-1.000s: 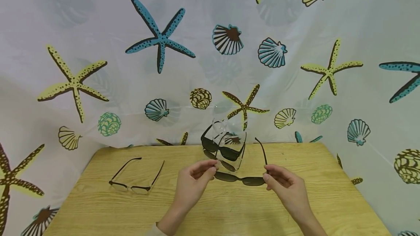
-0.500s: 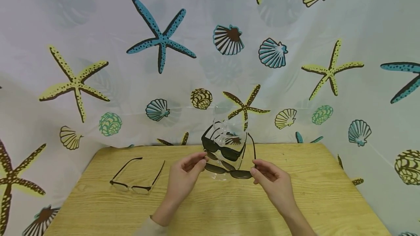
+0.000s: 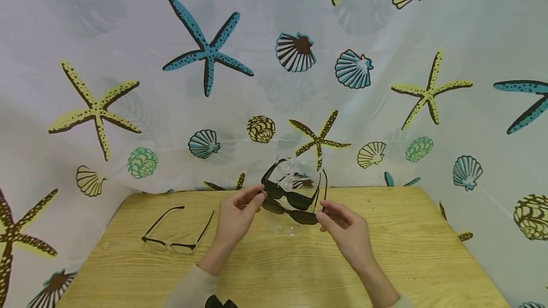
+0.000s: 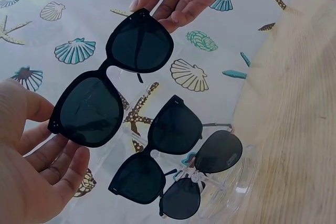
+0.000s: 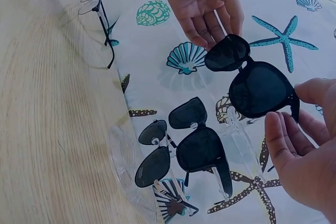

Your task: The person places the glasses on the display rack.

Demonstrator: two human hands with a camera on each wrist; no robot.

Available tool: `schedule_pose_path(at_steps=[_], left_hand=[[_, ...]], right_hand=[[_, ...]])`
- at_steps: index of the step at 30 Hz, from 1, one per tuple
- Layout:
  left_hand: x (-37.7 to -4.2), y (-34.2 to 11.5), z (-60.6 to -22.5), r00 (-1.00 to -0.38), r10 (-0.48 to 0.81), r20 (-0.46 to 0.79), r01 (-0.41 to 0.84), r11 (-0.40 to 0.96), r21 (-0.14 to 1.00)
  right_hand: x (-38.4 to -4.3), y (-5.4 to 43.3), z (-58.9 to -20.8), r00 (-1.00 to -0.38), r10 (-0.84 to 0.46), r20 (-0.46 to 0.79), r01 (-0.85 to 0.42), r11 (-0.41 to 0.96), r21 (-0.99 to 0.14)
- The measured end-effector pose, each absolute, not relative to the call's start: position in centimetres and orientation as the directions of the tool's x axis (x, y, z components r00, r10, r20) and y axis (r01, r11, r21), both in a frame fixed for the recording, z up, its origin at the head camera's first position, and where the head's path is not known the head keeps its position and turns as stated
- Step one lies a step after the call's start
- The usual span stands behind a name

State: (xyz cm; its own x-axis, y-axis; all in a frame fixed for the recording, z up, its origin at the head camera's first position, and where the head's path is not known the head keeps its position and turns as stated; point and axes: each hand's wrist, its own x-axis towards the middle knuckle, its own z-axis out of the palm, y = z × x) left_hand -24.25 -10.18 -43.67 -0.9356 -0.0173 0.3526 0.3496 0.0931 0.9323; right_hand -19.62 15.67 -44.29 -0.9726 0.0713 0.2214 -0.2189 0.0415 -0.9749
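Note:
Both hands hold a pair of dark sunglasses with its temples unfolded. My left hand pinches one end of the frame, and my right hand pinches the other end by the hinge. Just beyond is a clear plastic display stand. It carries two more pairs: black sunglasses on the upper level and thinner grey-lensed sunglasses lower down. From the head camera the held pair overlaps the lower pair. Both wrist views show the held pair apart from the stand.
Dark-browed eyeglasses with clear lenses lie unfolded at the left of the wooden table. A white curtain printed with shells and starfish hangs behind and along both sides. Something black shows at the bottom edge by the left sleeve.
Both hands have carried the sunglasses left and away from me, from right of the stand to in front of it. The pairs on the stand and the eyeglasses stay put.

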Motion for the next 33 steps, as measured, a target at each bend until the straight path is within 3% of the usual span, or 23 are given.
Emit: schedule_pose_path(at_steps=[33], left_hand=[[-30.4, -9.0, -43.2, -0.935, 0.002, 0.354, 0.352, 0.129, 0.927]], right_hand=[[-24.4, 15.0, -43.5, -0.967, 0.136, 0.215, -0.206, 0.072, -0.976]])
